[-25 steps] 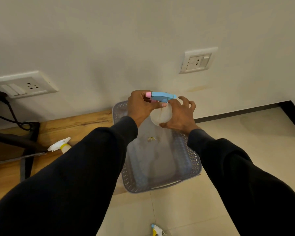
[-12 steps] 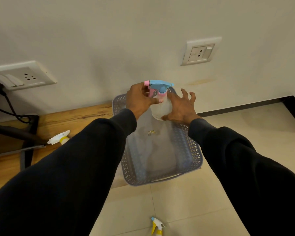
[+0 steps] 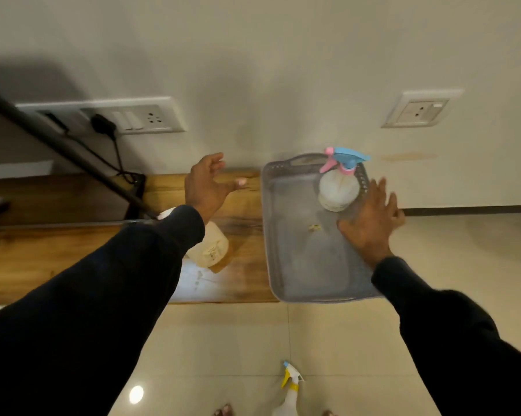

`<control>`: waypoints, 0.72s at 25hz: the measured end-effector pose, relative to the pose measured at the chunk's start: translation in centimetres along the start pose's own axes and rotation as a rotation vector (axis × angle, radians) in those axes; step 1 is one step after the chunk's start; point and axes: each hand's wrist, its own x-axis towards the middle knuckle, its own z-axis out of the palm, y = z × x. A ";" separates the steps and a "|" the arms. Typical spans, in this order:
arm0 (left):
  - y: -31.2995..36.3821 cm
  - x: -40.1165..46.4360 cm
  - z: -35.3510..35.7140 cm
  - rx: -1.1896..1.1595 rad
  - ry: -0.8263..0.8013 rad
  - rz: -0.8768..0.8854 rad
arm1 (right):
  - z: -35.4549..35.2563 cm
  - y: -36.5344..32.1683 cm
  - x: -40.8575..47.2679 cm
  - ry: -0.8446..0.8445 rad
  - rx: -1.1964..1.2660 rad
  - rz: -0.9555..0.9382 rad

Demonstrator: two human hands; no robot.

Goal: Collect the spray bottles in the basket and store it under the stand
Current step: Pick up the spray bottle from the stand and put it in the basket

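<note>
1. At nine o'clock a dark metal stand leg is seen slanting across the white wall, with a black cable hanging from a white wall switch panel.
2. A low wooden board is laid along the wall, touching the basket's left side.
3. The left hand is held over the board at eleven o'clock, its grip spread apart and empty.
4. A pale translucent spray bottle is seen lying on the board, partly hidden by the left black sleeve.
5. The grey perforated plastic basket sits on the beige tiled floor at one o'clock.
6. A clear spray bottle with a blue and pink trigger head stands upright in the basket's far right corner.
7. The right hand is held just beside that bottle, over the basket's right rim, fingers apart and blurred.
8. At six o'clock a white spray bottle with a yellow trigger is seen on the floor.
</note>
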 end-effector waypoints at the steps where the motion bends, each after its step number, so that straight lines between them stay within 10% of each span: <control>1: -1.2 -0.1 -1.5 0.021 0.034 -0.039 | 0.1 -1.0 -2.8 0.083 0.084 -0.008; 10: -8.6 1.7 -7.3 -0.139 0.119 -0.597 | 5.8 -17.9 -12.8 -0.068 0.323 -0.560; 18: -12.2 2.6 -4.7 -0.380 0.086 -0.832 | 10.9 -21.2 -10.8 -0.508 0.048 -0.325</control>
